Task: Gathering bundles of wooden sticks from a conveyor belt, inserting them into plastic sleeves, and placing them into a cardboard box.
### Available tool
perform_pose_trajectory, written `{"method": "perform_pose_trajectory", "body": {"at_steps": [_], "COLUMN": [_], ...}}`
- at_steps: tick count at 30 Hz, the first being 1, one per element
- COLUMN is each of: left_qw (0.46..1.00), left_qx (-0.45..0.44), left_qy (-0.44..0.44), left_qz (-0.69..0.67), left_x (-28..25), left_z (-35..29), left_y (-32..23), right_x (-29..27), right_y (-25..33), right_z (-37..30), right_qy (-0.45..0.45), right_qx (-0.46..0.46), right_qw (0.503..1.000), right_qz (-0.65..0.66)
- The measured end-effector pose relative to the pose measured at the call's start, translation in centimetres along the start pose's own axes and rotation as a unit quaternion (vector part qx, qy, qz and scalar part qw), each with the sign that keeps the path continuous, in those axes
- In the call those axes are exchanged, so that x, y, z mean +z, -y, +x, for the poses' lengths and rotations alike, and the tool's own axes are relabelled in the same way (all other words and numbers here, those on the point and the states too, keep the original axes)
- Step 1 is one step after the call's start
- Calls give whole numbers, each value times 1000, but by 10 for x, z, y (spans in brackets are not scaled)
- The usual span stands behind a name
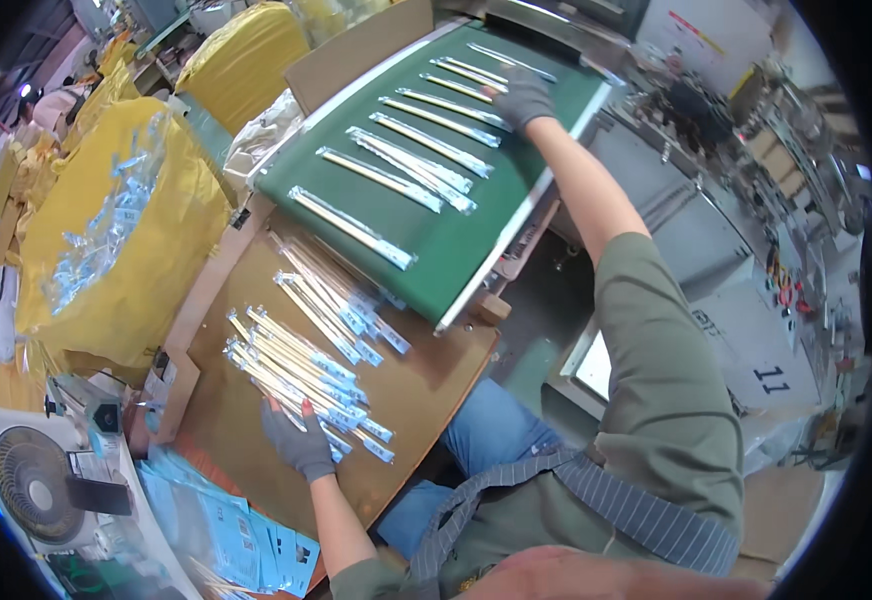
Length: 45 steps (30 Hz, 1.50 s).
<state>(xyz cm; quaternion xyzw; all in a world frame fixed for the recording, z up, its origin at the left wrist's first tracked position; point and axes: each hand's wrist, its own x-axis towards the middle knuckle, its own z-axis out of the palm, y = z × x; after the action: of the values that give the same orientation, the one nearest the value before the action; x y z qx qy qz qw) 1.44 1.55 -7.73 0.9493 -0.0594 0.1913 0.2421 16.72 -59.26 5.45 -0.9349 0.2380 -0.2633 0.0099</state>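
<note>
My right hand (526, 98), in a grey glove with bare fingertips, reaches over the green conveyor belt (376, 250). Its fingers are curled over the lower ends of packets of chopsticks (466, 70); the palm hides part of the grip. Several more clear packets of chopsticks (434, 142) lie slantwise along the belt, each with a light blue end. On the brown table below, my left hand (301, 440), gloved the same way, rests with fingers apart against the near edge of a heap of chopstick packets (296, 370). A second bunch (331, 300) lies beside it, toward the belt.
A yellow-lined bin (181, 270) with blue-and-white packets stands at left. Nearer are a fan (41, 485) and blue printed plastic bags (226, 530). A wooden ledge (221, 270) edges the brown table (436, 390). Metal machinery (696, 120) stands right of the belt.
</note>
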Motion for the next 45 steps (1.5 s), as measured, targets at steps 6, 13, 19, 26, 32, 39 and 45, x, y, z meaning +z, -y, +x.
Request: {"method": "perform_pose_trajectory", "body": {"at_steps": [6, 13, 19, 26, 32, 39, 45], "left_qw": [999, 999, 1000, 997, 896, 584, 710], "left_qx": [-24, -5, 3, 30, -202, -394, -398], "left_qy": [20, 31, 13, -59, 37, 84, 85], "left_qz": [-15, 3, 18, 40, -393, -705, -575], "left_x": [-4, -8, -5, 7, -4, -11, -26], "left_z": [-5, 1, -3, 1, 31, 74, 62], "left_y": [5, -9, 4, 14, -18, -17, -5], "right_x": [-1, 59, 1, -56, 31, -21, -43], "right_y": [-13, -1, 138, 274, 313, 390, 388], "right_z": [12, -3, -112, -217, -197, -279, -316], "right_qy": [103, 35, 112, 168, 370, 491, 572], "right_qx": [150, -126, -315, -331, 98, -138, 85], "right_qw": [978, 961, 895, 896, 877, 797, 529], "right_qz": [-100, 246, 295, 244, 290, 322, 621]}}
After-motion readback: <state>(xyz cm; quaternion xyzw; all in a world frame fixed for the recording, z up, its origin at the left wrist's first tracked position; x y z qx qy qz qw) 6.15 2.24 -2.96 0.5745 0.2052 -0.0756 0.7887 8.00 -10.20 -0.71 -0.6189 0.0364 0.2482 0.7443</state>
